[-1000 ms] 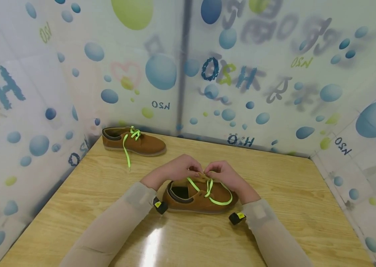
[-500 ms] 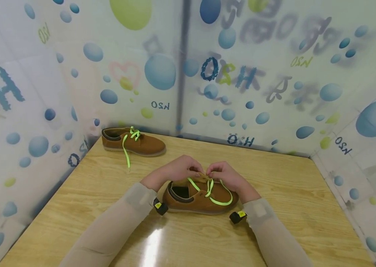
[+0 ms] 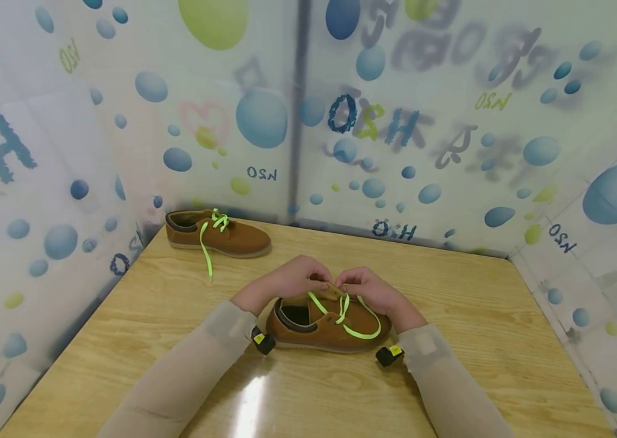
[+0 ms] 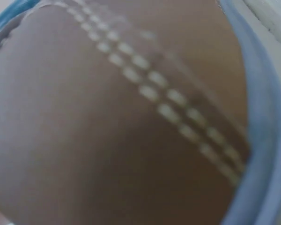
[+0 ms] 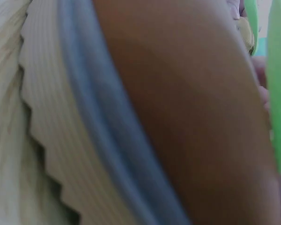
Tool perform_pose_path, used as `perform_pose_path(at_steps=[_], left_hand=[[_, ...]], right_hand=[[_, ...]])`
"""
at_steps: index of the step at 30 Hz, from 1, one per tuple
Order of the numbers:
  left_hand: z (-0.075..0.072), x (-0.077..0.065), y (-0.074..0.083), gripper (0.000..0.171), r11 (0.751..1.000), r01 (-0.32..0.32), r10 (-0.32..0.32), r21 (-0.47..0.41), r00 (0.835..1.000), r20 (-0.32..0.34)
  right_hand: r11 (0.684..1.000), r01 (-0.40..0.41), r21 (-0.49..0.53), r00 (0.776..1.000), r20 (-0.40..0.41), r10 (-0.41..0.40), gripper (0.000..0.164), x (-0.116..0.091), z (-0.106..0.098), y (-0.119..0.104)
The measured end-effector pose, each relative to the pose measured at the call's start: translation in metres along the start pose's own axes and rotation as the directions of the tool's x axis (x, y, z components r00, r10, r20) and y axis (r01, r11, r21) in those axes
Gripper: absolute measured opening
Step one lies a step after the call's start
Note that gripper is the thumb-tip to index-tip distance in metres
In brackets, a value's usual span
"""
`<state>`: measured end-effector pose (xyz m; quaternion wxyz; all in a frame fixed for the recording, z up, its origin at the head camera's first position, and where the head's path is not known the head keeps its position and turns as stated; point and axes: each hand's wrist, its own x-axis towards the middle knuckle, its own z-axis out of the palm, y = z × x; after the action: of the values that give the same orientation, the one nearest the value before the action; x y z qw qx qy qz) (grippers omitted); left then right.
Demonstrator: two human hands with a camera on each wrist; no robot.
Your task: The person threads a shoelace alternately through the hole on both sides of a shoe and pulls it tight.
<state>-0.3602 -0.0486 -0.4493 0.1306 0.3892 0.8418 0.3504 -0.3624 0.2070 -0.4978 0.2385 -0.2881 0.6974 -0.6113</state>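
A brown lace-up shoe [image 3: 327, 331] stands on the table, toe to the right, with bright green laces. At its far eyelet flap [image 3: 334, 292] both hands meet with bent fingers. My left hand [image 3: 301, 277] pinches the flap's left end, beside a strand running down to the near eyelets. Close by, my right hand [image 3: 371, 292] pinches at the green shoelace [image 3: 365, 334], which loops over the toe up to those fingers; its tip is hidden. The left wrist view is filled by the shoe's stitched side [image 4: 107, 117]. Brown upper [image 5: 187, 103] and sole edge [image 5: 112, 122] fill the right wrist view.
A matching brown shoe [image 3: 242, 238] stands at the back left of the wooden table [image 3: 467, 316], one green lace end trailing onto the wood. Walls with printed bubbles [image 3: 261, 118] enclose the table's back and sides. Black wrist cameras [image 3: 389, 356] hang close to the near shoe.
Both hands stay at the far flap with only slight finger shifts. The right fingers moved slightly away from the left, then back toward them. The shoe keeps its place.
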Motion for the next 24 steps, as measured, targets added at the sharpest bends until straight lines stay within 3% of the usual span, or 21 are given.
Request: perform_pose_path(at_steps=[9, 16, 19, 24], left_hand=[[0.003, -0.002, -0.003, 0.003, 0.998, 0.056, -0.059, -0.029, 0.993, -0.104], [0.000, -0.003, 0.011, 0.021, 0.993, 0.105, -0.093, 0.050, 0.976, -0.197], [-0.001, -0.005, 0.019, 0.023, 0.990, 0.102, -0.081, 0.098, 0.977, -0.196], [0.000, -0.010, 0.029, 0.021, 0.972, 0.102, -0.077, 0.212, 0.990, -0.121]], right_hand=[[0.995, -0.072, 0.063, 0.989, -0.123, 0.079, 0.022, 0.000, 0.008, -0.004], [0.996, -0.058, 0.062, 0.981, -0.179, 0.068, 0.038, -0.003, 0.006, 0.001], [0.997, -0.045, 0.065, 0.985, -0.165, 0.056, 0.038, -0.004, 0.005, 0.003], [0.997, -0.026, 0.077, 0.990, -0.134, 0.036, 0.037, -0.001, 0.008, 0.003]])
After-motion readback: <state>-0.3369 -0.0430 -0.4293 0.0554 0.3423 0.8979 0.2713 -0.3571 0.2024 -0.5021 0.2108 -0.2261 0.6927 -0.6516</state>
